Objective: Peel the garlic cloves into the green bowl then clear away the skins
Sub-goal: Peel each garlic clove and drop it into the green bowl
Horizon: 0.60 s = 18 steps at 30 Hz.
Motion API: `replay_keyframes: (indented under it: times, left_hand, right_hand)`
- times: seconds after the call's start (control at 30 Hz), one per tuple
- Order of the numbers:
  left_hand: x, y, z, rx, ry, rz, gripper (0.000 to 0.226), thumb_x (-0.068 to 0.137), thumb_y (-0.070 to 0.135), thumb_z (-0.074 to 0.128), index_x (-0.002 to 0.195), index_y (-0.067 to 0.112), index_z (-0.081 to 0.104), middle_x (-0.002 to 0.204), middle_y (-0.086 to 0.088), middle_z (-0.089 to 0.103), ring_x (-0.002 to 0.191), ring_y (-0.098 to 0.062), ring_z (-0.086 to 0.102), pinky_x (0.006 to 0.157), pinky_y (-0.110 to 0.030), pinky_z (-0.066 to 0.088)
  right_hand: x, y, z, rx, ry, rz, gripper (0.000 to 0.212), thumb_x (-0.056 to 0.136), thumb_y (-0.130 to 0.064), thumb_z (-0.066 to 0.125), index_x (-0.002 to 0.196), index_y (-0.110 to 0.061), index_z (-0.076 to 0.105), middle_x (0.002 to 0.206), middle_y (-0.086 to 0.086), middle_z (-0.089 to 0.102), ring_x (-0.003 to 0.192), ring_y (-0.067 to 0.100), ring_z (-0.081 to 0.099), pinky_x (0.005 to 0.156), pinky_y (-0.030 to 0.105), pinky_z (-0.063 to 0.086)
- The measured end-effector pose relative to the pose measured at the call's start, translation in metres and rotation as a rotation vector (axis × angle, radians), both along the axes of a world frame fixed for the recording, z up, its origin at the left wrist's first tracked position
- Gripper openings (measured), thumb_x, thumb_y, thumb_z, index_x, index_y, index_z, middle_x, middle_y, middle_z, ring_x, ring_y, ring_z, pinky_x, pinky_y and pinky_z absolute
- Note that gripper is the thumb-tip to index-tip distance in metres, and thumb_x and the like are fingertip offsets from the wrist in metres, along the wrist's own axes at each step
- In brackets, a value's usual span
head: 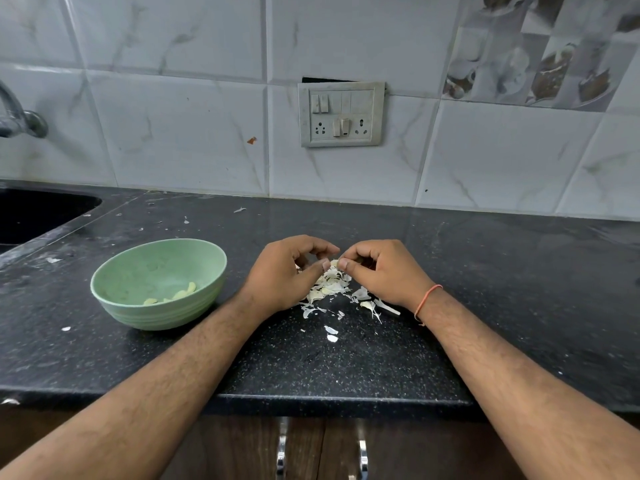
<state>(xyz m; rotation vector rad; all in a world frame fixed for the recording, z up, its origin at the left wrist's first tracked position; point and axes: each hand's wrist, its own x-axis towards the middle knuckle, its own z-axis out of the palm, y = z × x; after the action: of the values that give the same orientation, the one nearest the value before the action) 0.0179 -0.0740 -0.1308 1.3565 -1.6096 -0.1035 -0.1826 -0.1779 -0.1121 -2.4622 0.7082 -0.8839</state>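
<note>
From the head view we see our left hand (pixel 284 271) and right hand (pixel 377 271) meeting over the dark desk (pixel 485 289), the fingers (pixel 325 264) of both curled in and pinching one garlic clove (pixel 334 263) between them. Just beneath lies a heap of white skins (pixel 329 289). The green bowl (pixel 156 306) stands left of our left hand, with peeled cloves (pixel 183 292) inside.
</note>
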Motion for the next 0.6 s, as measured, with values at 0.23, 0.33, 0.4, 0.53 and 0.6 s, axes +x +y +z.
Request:
replay_keyframes:
  times: [0.23,0.33,0.4,0.53,0.6]
  left_hand:
    - [0.0014,-0.0006,-0.0029,0.061,-0.036,-0.126,0.039,0.101,0.013,0.068,0.125,0.044,0.068,0.088,0.025,0.064,0.074,-0.027,0.061,0.075,-0.035,0.056]
    - [0.0027,-0.0023,-0.0037,0.059,-0.048,-0.106,0.033,0.103,0.013,0.066,0.127,0.034,0.070,0.091,0.027,0.064,0.070,-0.011,0.056,0.070,-0.020,0.048]
    - [0.0034,-0.0025,-0.0024,0.049,-0.027,-0.084,0.031,0.103,0.011,0.065,0.126,0.031,0.071,0.087,0.028,0.062,0.069,-0.005,0.052,0.068,-0.016,0.044]
    - [0.0014,0.0007,0.0005,0.014,-0.015,-0.053,0.029,0.102,0.011,0.066,0.122,0.031,0.072,0.082,0.026,0.062,0.066,-0.023,0.054,0.060,-0.024,0.046]
    - [0.0020,-0.0004,0.0005,-0.007,0.007,-0.014,0.027,0.100,0.014,0.069,0.118,0.034,0.072,0.087,0.020,0.067,0.064,-0.025,0.057,0.062,-0.033,0.051]
  right_hand:
    - [-0.0010,-0.0024,-0.0009,0.045,0.008,0.060,0.008,0.097,-0.024,0.078,0.090,-0.023,0.082,0.078,-0.012,0.077,0.074,0.006,0.071,0.070,0.021,0.054]
    - [-0.0018,-0.0028,0.0008,0.080,0.008,0.091,0.011,0.097,-0.022,0.078,0.087,-0.027,0.080,0.076,-0.018,0.075,0.072,-0.003,0.068,0.069,0.011,0.048]
    - [-0.0012,-0.0016,0.0009,0.113,0.013,0.123,0.009,0.097,-0.021,0.078,0.090,-0.027,0.080,0.078,-0.016,0.076,0.072,-0.002,0.068,0.070,0.012,0.048]
    - [0.0005,0.0013,-0.0002,0.139,-0.008,0.152,0.004,0.096,-0.023,0.080,0.092,-0.024,0.082,0.080,-0.011,0.078,0.072,0.002,0.068,0.069,0.016,0.050]
    - [0.0015,0.0005,0.0000,0.122,-0.042,0.131,0.003,0.096,-0.026,0.080,0.094,-0.025,0.083,0.084,-0.011,0.078,0.076,0.006,0.071,0.070,0.016,0.050]
